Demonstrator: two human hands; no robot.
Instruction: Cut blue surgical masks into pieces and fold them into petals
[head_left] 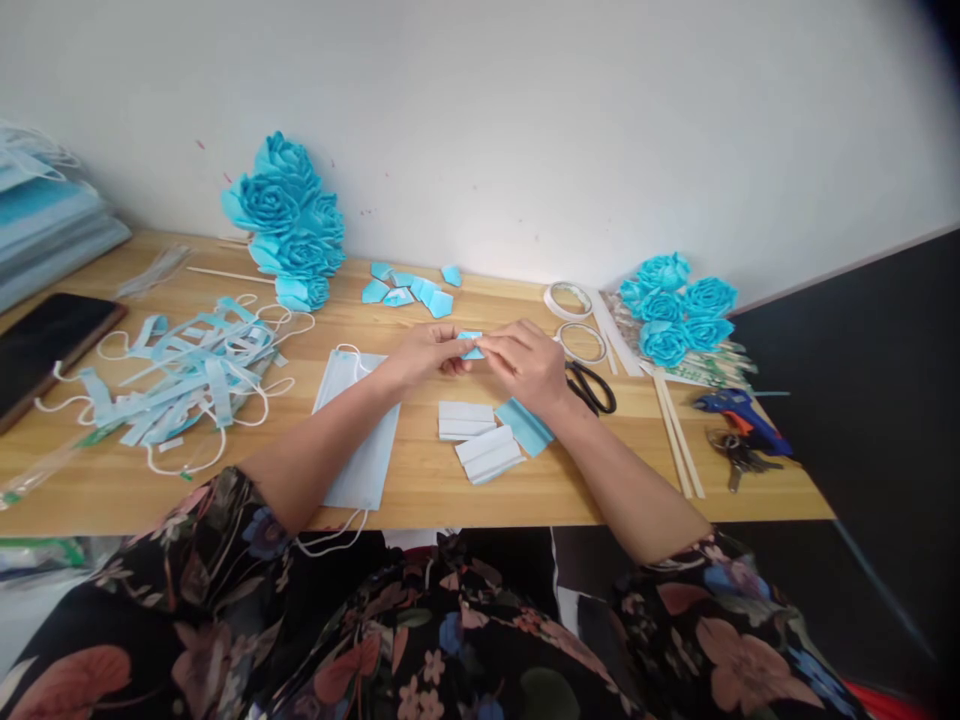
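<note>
Left hand [427,355], right hand [525,365]: both closed in a fingertip pinch on one small blue piece [472,347], centre of frame, just above the wooden table [420,490]. Held between the two hands, long axis roughly left to right, one end at each set of fingertips, neither hand nearer (folds too small to tell).

Just below the hands: white folded strips [466,420] and a blue folded strip [527,425].
Under the left forearm: flat face mask [360,440].
Just beside the right wrist: scissors [592,385].
Further up: tape rolls [583,342], cut blue pieces [412,285].
Upper left: blue roses [289,220].
Left: pile of trimmed straps [180,375], phone [45,345].
Right: second rose bunch [679,305], glue gun [739,410].
</note>
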